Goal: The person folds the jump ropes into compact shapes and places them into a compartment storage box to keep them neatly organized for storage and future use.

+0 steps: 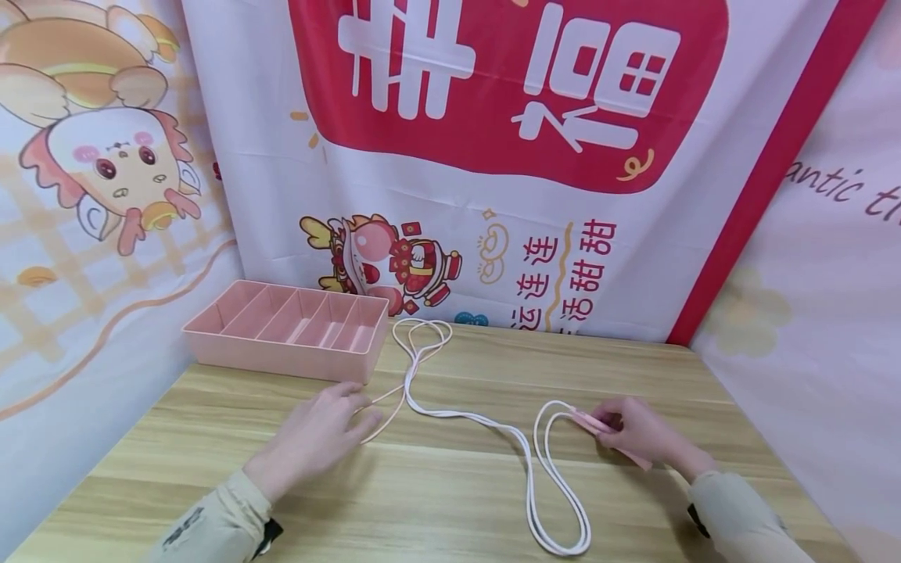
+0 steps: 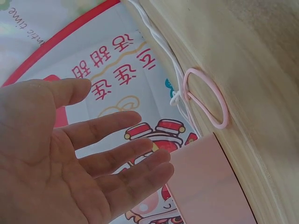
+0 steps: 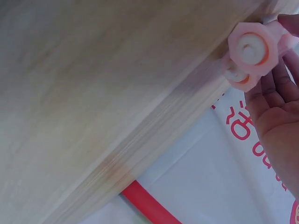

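A jump rope's white cord (image 1: 468, 416) lies doubled across the wooden table, with a long loop bending toward the front. My right hand (image 1: 644, 430) grips its pink handles (image 3: 252, 48) side by side; the right wrist view faces their eight-sided ends with white centres. At the cord's far left end is a thin pink loop (image 2: 223, 100). Near that loop my left hand (image 1: 317, 434) hovers palm down, fingers spread and holding nothing. In the left wrist view the fingers stay apart from the loop.
At the back left of the table (image 1: 436, 500) stands a pink divided box (image 1: 281, 360), just beyond my left fingertips. A printed cloth (image 1: 633, 258) hangs along the table's back edge, and patterned cloths cover both sides.
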`<state>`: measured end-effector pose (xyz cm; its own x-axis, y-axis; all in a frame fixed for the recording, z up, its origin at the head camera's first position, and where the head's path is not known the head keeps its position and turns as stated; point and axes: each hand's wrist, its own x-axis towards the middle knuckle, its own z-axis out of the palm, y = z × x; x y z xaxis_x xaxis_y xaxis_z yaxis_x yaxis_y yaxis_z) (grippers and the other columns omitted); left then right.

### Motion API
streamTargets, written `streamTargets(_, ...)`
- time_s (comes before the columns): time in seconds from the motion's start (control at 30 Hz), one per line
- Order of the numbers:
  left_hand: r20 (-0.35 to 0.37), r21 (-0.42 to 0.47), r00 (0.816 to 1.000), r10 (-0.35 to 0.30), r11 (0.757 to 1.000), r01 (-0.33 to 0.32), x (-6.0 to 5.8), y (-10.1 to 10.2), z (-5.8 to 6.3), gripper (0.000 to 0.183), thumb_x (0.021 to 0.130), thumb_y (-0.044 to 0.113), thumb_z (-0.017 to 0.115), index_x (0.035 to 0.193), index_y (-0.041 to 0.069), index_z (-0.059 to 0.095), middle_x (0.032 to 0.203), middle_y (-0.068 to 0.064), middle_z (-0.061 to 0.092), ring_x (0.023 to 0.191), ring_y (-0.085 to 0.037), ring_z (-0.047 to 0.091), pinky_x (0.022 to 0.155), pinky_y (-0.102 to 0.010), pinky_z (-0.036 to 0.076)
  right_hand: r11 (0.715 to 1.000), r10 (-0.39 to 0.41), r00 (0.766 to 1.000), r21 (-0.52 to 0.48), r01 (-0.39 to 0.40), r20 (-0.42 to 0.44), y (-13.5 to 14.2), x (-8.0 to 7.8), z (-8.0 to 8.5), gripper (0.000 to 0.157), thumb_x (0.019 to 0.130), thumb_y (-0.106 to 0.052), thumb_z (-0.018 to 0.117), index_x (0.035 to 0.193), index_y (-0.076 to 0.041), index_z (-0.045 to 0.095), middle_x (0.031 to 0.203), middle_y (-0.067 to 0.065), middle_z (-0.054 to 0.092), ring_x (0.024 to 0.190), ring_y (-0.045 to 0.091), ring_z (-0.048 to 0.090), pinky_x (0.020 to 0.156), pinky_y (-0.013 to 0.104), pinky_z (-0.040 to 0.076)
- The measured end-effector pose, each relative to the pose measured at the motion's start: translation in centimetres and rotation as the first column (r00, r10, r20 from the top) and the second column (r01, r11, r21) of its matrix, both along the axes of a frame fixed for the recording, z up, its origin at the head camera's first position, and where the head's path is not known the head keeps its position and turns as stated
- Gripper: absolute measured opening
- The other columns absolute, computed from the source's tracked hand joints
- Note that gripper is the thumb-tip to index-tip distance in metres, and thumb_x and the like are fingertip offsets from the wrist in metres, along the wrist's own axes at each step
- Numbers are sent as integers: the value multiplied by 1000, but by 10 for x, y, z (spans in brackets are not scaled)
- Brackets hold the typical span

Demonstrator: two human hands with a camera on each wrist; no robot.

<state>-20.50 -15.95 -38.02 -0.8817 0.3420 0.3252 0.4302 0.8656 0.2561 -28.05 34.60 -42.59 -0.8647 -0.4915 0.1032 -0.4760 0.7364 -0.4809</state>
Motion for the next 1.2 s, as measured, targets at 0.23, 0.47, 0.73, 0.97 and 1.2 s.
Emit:
streamTargets(0.23, 20, -5, 1000, 1, 1000, -1, 1, 2, 0, 42, 96, 42, 61, 113, 5, 72, 131, -20, 57, 119, -38, 55, 93, -57, 46, 999, 36, 998, -16, -36, -43, -2, 0, 5, 11, 85, -5, 76, 96, -8, 75, 78, -11, 65, 71, 4, 57, 64, 26, 52)
streamTargets(0.47, 41, -9, 999, 4, 1000, -4, 1, 7, 1, 47, 96, 50, 58, 111, 8, 74, 132, -19, 57, 119, -37, 55, 95, -55, 45, 994, 6, 1000, -106, -8, -12, -7, 3, 17, 13, 87, 4, 70, 99, 1, 74, 78, 0, 67, 65, 10, 57, 57, 27, 52)
streamTargets(0.73, 14, -3, 1000, -18, 1000, 18, 2, 17, 3, 42, 96, 47, 60, 107, 10, 76, 129, -14, 59, 118, -33, 56, 94, -53, 47, 972, -70, 997, -226, 60, -36, -20, 13, 37, 16, 87, 5, 70, 103, 7, 71, 78, 6, 66, 60, 7, 50, 48, 24, 43)
streamTargets(0.97, -72, 26, 995, -67, 997, 69, -1, 32, 7, 34, 95, 40, 62, 111, 14, 76, 124, -9, 64, 113, -27, 60, 89, -49, 51, 961, -116, 992, -258, 101, -43, -38, 30, 59, 16, 87, 4, 71, 103, 4, 72, 82, 6, 68, 62, 10, 55, 50, 26, 47)
streamTargets(1.2, -122, 85, 984, -128, 987, 139, 2, 54, 15, 33, 96, 38, 62, 103, 10, 78, 120, -6, 67, 113, -24, 61, 90, -45, 51, 937, -110, 992, -341, 80, -68, -59, 55, 77, 16, 87, 0, 73, 103, 2, 74, 89, 8, 70, 68, 12, 59, 54, 26, 52)
